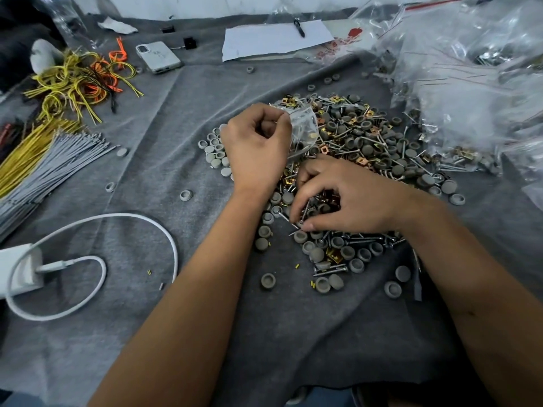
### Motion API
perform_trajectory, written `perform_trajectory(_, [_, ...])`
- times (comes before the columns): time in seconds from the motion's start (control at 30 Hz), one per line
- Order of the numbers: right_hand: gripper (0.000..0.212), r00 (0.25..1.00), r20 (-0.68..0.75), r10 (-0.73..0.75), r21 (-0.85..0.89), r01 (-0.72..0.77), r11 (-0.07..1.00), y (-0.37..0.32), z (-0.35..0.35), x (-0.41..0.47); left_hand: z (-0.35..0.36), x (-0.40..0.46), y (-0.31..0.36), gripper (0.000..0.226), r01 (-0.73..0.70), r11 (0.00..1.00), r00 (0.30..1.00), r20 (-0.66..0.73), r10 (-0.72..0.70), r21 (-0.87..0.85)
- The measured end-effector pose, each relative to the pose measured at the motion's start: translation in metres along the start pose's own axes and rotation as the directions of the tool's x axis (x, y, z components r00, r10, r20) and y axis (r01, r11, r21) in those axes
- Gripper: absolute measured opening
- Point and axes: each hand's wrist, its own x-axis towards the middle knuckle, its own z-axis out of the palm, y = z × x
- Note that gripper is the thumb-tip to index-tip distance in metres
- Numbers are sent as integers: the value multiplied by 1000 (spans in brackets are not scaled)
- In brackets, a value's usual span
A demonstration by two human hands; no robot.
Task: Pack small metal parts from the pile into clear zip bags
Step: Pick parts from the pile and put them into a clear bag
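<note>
Left hand [255,142] pinches the clear zip bag [302,127] open; right hand [338,198] curls around screws [305,211] from the pile [367,142]. Loose grip risks spilling them beside the bag's narrow mouth.

The desk is covered by a matt grey knitted cloth [141,160], soft and creased. The pile of small parts [367,148] combines bright silver metal screws, glossy brass-coloured metal clips and matt grey plastic caps. The small zip bag [304,124] is thin clear plastic film, glossy and wrinkled. The white charging cable [123,218] has a smooth plastic sheath. The white sheet [273,38] is matt paper.
</note>
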Motion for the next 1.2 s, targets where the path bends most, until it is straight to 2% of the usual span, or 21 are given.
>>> perform_trajectory(0.27, [10,1000,-19,17,-93,-19,995,-4,0,-1,-2,0,0,13,7,1000,1000,0,-7,-5])
perform_trajectory(0.37, [9,1000,16,-26,-114,28,993,-7,2,0,-1,0,0,15,7,1000,1000,6,-7,-5])
perform_trajectory(0.47, [8,998,57,3,-154,6,988,-6,4,2,-1,-1,-1,12,0,1000,1000,16,0,6])
perform_trajectory(0.53, [7,998,59,12,-98,-6,995,-5,2,2,-1,-1,0,12,-2,1000,1000,18,1,14])
perform_trajectory(0.6, [6,999,-38,-28,52,30,998,-4,-3,0,-1,-1,0,11,-9,1000,1000,19,8,21])
perform_trajectory(0.7, [3,941,-337,16,213,60,975,2,-10,-2,0,-1,-2,10,-18,1000,999,46,17,21])
perform_trajectory(0.77, [4,860,-504,82,228,42,973,8,-10,-1,0,-2,-2,11,-31,999,996,79,29,16])
perform_trajectory(0.83, [3,789,-606,101,154,-8,988,13,-9,0,1,-3,-2,11,-47,999,993,108,45,19])
perform_trajectory(0.97, [9,709,-703,63,19,-71,997,17,-8,1,3,-5,-2,10,-86,995,984,160,77,47])
perform_trajectory(1.2, [19,695,-719,-34,-88,-42,995,13,-5,1,4,-8,2,10,-120,990,971,216,103,69])
